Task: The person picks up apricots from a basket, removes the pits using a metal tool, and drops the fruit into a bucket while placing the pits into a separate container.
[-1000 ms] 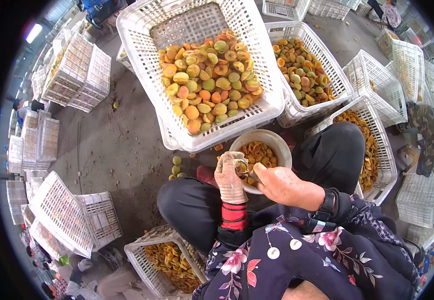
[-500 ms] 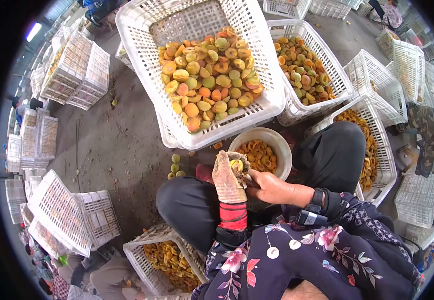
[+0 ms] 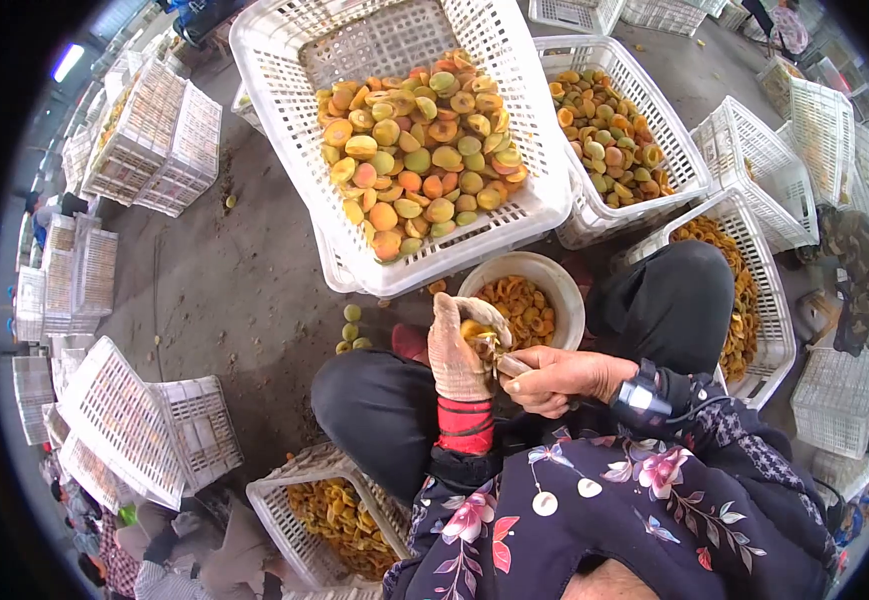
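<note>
My left hand [image 3: 454,355], in a soiled pale glove with a red band at the wrist, is closed around a yellow-green apricot [image 3: 472,330]. Bare, my right hand [image 3: 559,380] grips the short handle of a small knife-like tool [image 3: 512,366]. Its tip meets the fruit at the glove's fingers, and its exact shape is hard to make out. Just beyond both hands stands a white bucket [image 3: 571,300] with orange apricot pieces [image 3: 519,308] inside. A white crate [image 3: 284,130] full of apricots, many of them halved [image 3: 419,160], sits in front, on top of another crate.
Right of it is another crate [image 3: 689,160] of apricots. Crates of darker orange pieces stand by my right knee [image 3: 779,340] and at lower left [image 3: 274,505]. Several green fruits [image 3: 351,332] lie on the floor. Crate stacks [image 3: 159,135] and other people [image 3: 859,270] are around.
My right hand has turned and shifted slightly right, showing more of the tool's handle. The left glove's fingers have opened a little around the apricot, which has turned in them.
</note>
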### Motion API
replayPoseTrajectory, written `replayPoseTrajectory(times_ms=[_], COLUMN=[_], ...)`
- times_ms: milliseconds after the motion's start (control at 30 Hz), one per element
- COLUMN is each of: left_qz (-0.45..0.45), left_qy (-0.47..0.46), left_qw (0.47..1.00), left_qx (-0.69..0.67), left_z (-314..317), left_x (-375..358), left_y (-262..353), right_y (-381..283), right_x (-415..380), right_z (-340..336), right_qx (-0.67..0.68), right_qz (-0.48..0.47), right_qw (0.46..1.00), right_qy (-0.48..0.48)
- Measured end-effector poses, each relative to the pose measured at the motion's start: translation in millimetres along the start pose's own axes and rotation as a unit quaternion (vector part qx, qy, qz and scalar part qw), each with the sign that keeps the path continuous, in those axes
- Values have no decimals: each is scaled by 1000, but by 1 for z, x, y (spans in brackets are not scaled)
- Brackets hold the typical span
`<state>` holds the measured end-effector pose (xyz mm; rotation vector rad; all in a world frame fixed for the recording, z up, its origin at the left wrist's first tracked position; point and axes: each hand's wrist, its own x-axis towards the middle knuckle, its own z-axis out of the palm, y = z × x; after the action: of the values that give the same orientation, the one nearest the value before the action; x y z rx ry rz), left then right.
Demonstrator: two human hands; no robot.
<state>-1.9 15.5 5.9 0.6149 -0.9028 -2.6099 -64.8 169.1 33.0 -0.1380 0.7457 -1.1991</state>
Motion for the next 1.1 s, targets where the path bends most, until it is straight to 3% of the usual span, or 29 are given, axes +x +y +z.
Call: replayPoseTrajectory(times_ms=[67, 133, 167, 200, 267, 400, 500, 533, 567, 600, 667, 767, 833, 900, 1000, 1033, 1067, 1100], left_qz=[-4, 16, 25, 24, 62, 66, 20, 17, -8, -56, 12, -38, -58, -26, -28, -12, -9, -1], left_qy=[26, 139, 194, 193, 166, 162, 145, 144, 78, 82, 7, 57, 71, 81, 117, 118, 118, 128], left_qw=[1000, 985, 977, 977, 984, 984, 988, 987, 994, 992, 986, 995, 994, 994, 990, 990, 990, 987], left_qx=[-5, -103, -88, -88, -27, 19, 54, 64, 71, 84, 168, 76, 65, 68, 71, 70, 71, 93], left_z=[-8, -12, -7, -8, -17, -13, -12, -11, -14, -15, -21, -10, -12, -18, -10, -14, -14, -13], left_x=[5, 10, 10, 12, 13, 8, 7, 10, 11, 9, 12, 8, 6, 7, 7, 9, 9, 8], left_y=[-3, -6, -4, -5, -10, -12, -18, -24, -26, -30, -43, -33, -25, -32, -23, -26, -25, -23], right_y=[2, 2, 14, 25, 16, 5, -7, -12, -16, -20, -22, -55, -90, -123, -142, -144, -140, -139], right_x=[0, -5, -2, -1, -14, -19, -1, 7, 15, 20, 26, 7, -15, -35, 2, 24, 50, 76], right_z=[7, 4, -12, -29, -42, -41, -29, -27, -24, -24, -34, -39, -66, -84, -91, -86, -84, -94], right_qx=[-17, -280, -433, -568, -696, -698, -641, -642, -581, -516, -503, -560, -524, -559, -617, -615, -653, -643], right_qz=[-14, -32, -131, -224, -24, -29, -182, -184, -239, -292, -259, -311, -253, -342, -270, -215, -258, -247], right_qw=[999, 953, 874, 757, 634, 619, 641, 640, 683, 720, 747, 659, 590, 444, 493, 559, 517, 565], right_qy=[28, 112, 175, 232, 336, 359, 380, 380, 372, 360, 349, 394, 559, 611, 551, 512, 490, 454])
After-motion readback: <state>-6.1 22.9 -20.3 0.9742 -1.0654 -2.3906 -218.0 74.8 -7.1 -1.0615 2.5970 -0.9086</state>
